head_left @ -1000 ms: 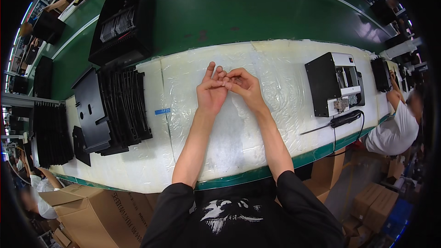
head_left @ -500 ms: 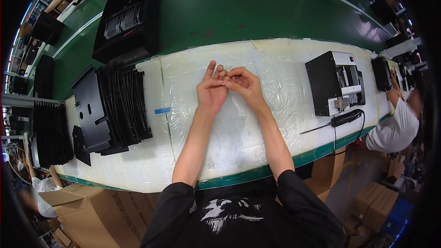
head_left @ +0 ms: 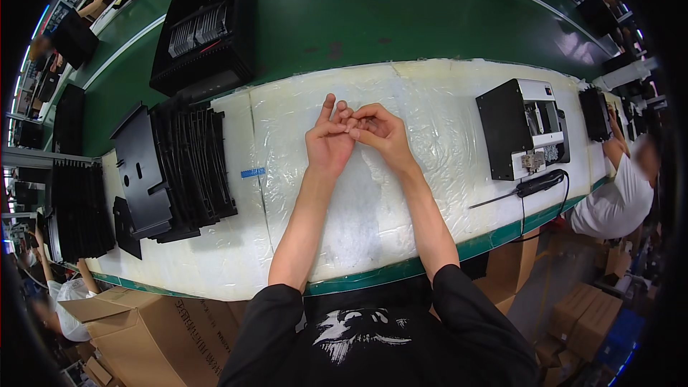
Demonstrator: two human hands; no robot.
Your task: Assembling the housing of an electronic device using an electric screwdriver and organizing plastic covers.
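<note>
Above the middle of the plastic-covered bench top, my two hands meet at the fingertips. My left hand [head_left: 330,145] has its palm turned up, with one finger sticking out and the thumb and other fingers bent in toward the right hand. The thumb and fingers of my right hand [head_left: 383,132] pinch together against the left fingertips. Anything between them is too small or hidden to make out. Bare plastic film [head_left: 301,115] lies under both hands, and a small strip of blue tape [head_left: 252,173] is stuck on it left of my left forearm.
Black perforated metal panels [head_left: 147,172] stand in a row at left. At right are a black-and-white screw feeder [head_left: 534,129] and an electric screwdriver [head_left: 541,184] with a cord. A black case [head_left: 208,29] sits on the green conveyor [head_left: 401,21]. A co-worker's white sleeve [head_left: 613,197] is at far right.
The black case on the conveyor has shifted slightly to the right. My hands hold nearly the same pose and place. A person at the lower left has moved a little.
</note>
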